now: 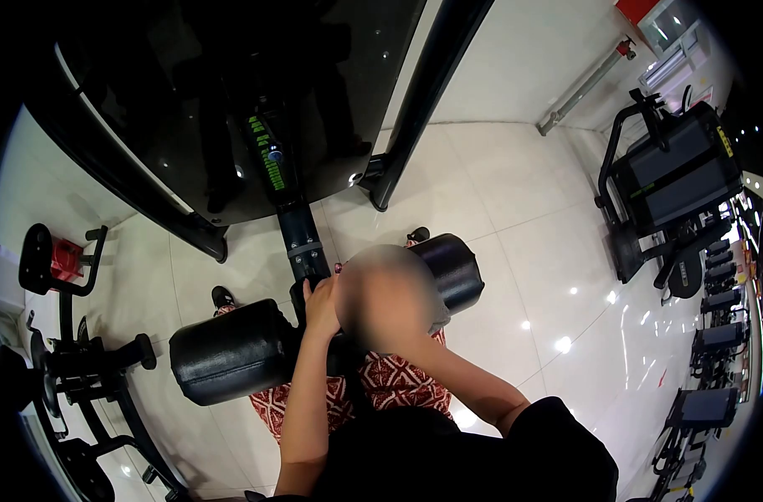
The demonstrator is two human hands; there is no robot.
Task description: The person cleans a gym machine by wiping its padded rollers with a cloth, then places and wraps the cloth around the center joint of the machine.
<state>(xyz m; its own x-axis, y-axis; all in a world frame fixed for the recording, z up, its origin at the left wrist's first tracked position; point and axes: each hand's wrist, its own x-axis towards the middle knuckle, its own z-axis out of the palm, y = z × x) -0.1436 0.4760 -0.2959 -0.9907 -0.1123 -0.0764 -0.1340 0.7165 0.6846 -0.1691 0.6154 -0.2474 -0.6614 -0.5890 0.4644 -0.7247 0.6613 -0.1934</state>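
My left hand (321, 308) is at the middle of the view, beside a grey, blurred round patch. Its fingers are bent against something there that I cannot make out. Within the same patch lies my right hand (395, 311), its fingers smeared beyond reading. Both hands are above my lap, just in front of the black metal post (304, 243) of a gym machine. A black padded roller (235, 351) lies to the left of the hands and another (452, 272) to the right, over my red patterned trousers (406, 381).
Ahead stands the machine's dark glossy panel (314, 109) on black legs. Other exercise machines are at the left (97, 368) and the upper right (674, 176), with a row of them down the right edge. Pale floor tiles (498, 201) reflect lights.
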